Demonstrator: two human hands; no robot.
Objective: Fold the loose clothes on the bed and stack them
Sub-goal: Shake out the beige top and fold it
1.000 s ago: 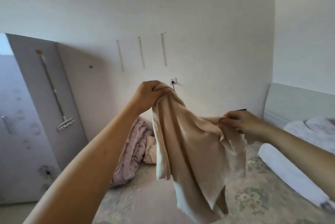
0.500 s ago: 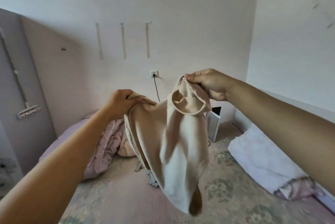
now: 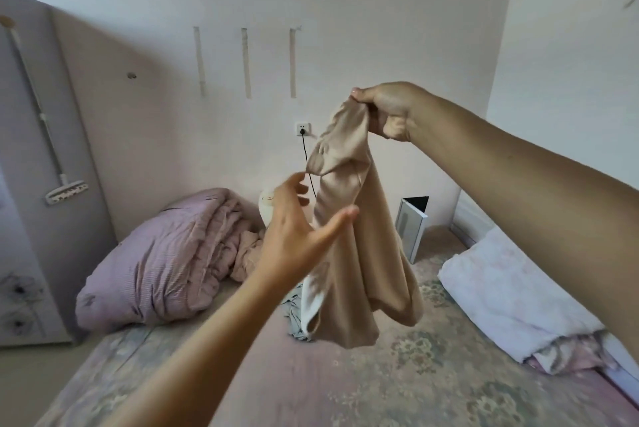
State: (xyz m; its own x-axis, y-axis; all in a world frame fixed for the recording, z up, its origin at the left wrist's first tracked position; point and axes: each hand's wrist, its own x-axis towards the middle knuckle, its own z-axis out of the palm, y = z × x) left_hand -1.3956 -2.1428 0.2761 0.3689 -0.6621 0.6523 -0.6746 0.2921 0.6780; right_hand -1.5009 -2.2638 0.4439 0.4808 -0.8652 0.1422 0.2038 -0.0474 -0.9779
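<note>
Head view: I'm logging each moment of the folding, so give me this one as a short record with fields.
garment: beige top, hanging in the air above the bed
right hand: pinches the top's upper edge
left hand: open, fingers spread beside the hanging cloth, not gripping it
on bed: purple duvet bunched at far left, white bedding at right, grey-green cloth under the top
folded stack: none in view

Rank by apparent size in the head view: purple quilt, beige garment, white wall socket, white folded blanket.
1. purple quilt
2. beige garment, though it hangs nearer the camera, so the order with the quilt is unsure
3. white folded blanket, partly cut off by the arm
4. wall socket
</note>
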